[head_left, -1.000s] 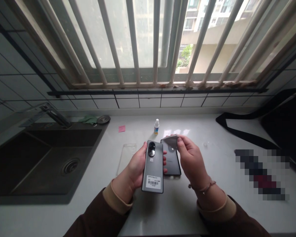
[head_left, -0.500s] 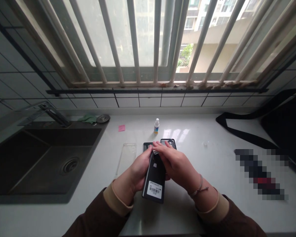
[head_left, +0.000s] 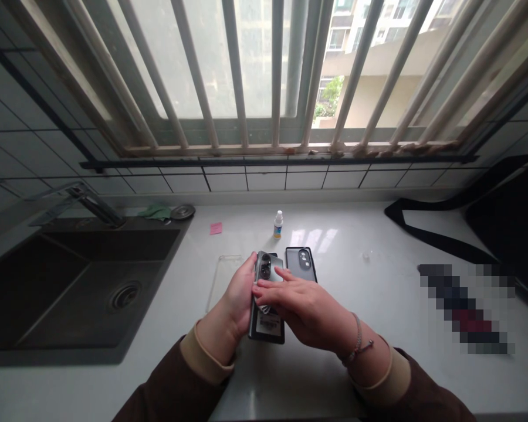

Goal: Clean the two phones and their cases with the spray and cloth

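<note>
My left hand [head_left: 238,296] is closed around the left side of a dark smartphone [head_left: 266,335], which is held back side up above the counter. Its round-lensed camera block points away from me, and a white barcode label sits near the close end. Over the middle of the phone's back lies my right hand [head_left: 305,302], fingers pressed together on a small whitish cloth or wipe [head_left: 264,309], mostly hidden under them. A black-rimmed phone case [head_left: 301,266] lies just beyond my right hand. The clear phone case [head_left: 223,275] is on the counter beside my left hand.
A small white dropper bottle [head_left: 278,225] stands behind the phone, with a pink sticky note [head_left: 216,228] to its left. The sink [head_left: 92,252] and faucet [head_left: 94,205] are at left. A black strap [head_left: 440,237] lies at right. Window bars [head_left: 237,76] rise beyond the counter.
My right hand has slid with the cloth from the camera end toward the label end, uncovering the camera block. The phone has shifted slightly left and more upright in view.
</note>
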The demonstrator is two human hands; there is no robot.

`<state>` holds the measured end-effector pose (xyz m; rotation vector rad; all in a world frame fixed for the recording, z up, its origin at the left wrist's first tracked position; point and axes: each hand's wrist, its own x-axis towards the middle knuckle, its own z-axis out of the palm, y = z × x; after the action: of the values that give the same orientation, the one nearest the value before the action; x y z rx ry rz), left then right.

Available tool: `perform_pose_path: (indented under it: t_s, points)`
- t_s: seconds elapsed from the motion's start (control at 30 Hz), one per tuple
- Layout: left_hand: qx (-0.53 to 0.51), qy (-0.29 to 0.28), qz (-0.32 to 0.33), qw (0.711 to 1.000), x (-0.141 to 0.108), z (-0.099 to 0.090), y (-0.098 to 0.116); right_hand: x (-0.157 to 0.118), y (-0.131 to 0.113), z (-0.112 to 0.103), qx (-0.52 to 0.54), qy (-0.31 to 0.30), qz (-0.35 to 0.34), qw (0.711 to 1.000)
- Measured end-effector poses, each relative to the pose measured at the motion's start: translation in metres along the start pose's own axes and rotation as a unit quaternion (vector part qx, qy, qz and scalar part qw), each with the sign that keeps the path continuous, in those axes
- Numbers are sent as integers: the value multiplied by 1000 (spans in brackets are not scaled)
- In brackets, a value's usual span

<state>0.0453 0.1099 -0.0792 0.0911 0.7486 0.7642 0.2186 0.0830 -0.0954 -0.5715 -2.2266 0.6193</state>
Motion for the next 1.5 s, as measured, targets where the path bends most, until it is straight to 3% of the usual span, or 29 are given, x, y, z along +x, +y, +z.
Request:
perform_pose_path:
  t_s: [0.13,0.23,0.57,0.8,0.93,1.07,1.13,1.23,1.4,1.5]
  points:
    - [5,83,60,995,5,-4,3,2,-8,1,33,-28,-19,999]
    - [4,113,106,988,9,-7,2,4,-13,1,53,-33,-35,997]
    - [-29,58,118,991,-3,2,9,4,-21,-3,9,-48,-73,996]
    - [-91,77,197,973,-2,-4,21,2,-14,1,-86,-29,-96,991]
    - [-150,83,282,944,3,-8,28,1,-5,4,-126,-3,-50,991]
    - [-154,96,377,908,4,-8,34,0,5,4,-78,56,108,990]
    - [-143,89,411,896,3,-6,33,0,8,5,-11,115,221,968]
    - [-103,74,476,870,2,-1,25,1,11,9,163,176,347,907]
    - [-42,69,569,818,5,5,7,6,11,19,422,187,414,785]
    - [-26,73,597,798,10,3,4,9,9,23,475,190,417,751]
